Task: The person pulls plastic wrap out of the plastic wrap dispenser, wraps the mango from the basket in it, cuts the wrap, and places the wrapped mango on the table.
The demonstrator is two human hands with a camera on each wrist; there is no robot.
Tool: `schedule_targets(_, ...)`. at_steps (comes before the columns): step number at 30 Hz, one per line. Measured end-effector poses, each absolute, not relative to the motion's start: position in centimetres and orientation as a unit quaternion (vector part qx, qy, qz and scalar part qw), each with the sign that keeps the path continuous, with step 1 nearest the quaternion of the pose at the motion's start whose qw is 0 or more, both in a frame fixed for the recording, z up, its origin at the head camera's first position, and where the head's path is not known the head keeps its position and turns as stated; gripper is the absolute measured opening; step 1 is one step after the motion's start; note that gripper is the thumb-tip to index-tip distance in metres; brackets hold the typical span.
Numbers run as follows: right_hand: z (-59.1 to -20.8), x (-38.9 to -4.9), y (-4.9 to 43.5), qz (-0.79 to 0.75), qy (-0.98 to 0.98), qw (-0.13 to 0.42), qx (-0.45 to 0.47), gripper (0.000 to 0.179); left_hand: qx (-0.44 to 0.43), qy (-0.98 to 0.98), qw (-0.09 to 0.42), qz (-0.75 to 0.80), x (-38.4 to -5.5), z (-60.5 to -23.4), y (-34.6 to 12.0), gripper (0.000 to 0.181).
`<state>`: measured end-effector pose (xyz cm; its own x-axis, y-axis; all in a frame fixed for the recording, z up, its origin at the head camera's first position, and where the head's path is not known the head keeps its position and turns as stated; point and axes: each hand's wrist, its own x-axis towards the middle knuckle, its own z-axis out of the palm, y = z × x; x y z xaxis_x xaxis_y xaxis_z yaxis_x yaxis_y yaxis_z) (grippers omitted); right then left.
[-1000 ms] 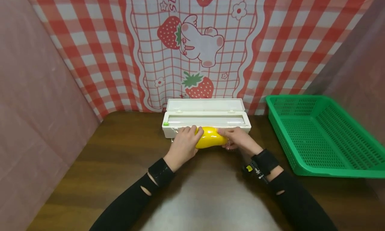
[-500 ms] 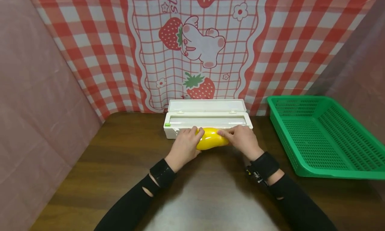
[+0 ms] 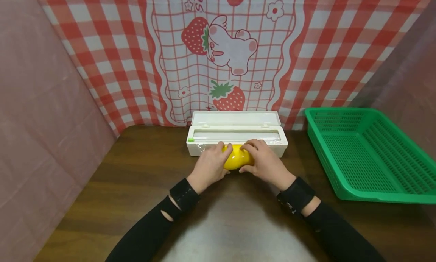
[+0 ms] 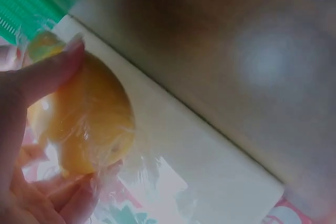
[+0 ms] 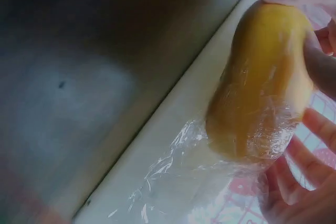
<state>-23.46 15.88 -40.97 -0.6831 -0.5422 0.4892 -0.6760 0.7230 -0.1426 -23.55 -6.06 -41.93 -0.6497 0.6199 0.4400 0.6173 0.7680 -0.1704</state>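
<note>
A glossy yellow mango [image 3: 235, 158] is held between both hands in front of the white cling film dispenser [image 3: 195, 151]. My left hand [image 3: 209, 164] grips its left end, thumb and fingers curled round it. The right hand [image 3: 267, 164] has fingers over the top of the other end and the thumb low at the near side. Clear cling film [image 5: 163, 177] covers part of the mango and trails from it in the right wrist view. Wrinkled film also clings to the mango [image 4: 100, 114] in the left wrist view.
The dispenser's lid [image 3: 235, 118] stands raised at the back, with a green tab [image 3: 191, 139] at the left of the box. A green plastic basket [image 3: 334, 178] stands on the right of the brown table [image 3: 136, 171]. A strawberry-patterned cloth [image 3: 231, 57] hangs behind.
My right hand has moved left and further over the mango, from pinching its right end to covering it with curled fingers. The left hand keeps its grip in nearly the same place.
</note>
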Motion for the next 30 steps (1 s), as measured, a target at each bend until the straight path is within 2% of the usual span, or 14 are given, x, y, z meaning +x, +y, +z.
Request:
schedule_targets(3, -41.4, -23.5, 16.0, 0.143, -0.909, 0.195, 0.339, 0.072, -0.327, -0.918, 0.223, -0.014, -23.6, -42.0, -6.1, 0.084)
schedule_targets(6, -41.6, -23.8, 16.1, 0.125, -0.908, 0.197, 0.347, 0.075, -0.32, -0.924, 0.206, -0.037, -23.7, -41.9, -6.3, 0.087)
schedule_targets(12, -41.8, -24.2, 16.7, 0.142, -0.903, 0.199, 0.354, 0.07, -0.32, -0.926, 0.182, -0.078, -23.9, -41.5, -6.6, 0.089)
schedule_targets(17, -41.5, -24.5, 17.0, 0.161, -0.897, 0.197, 0.361, 0.069, -0.31, -0.929, 0.153, -0.135, -23.9, -41.4, -6.8, 0.08)
schedule_targets(24, -41.4, -24.6, 17.2, 0.199, -0.903, 0.163, 0.344, 0.064, -0.3, -0.932, 0.11, -0.17, -24.1, -40.4, -7.6, 0.071)
schedule_targets(30, -41.4, -24.6, 17.5, 0.214, -0.915, 0.128, 0.319, 0.065, -0.289, -0.941, 0.079, -0.157, -24.2, -39.7, -7.7, 0.07)
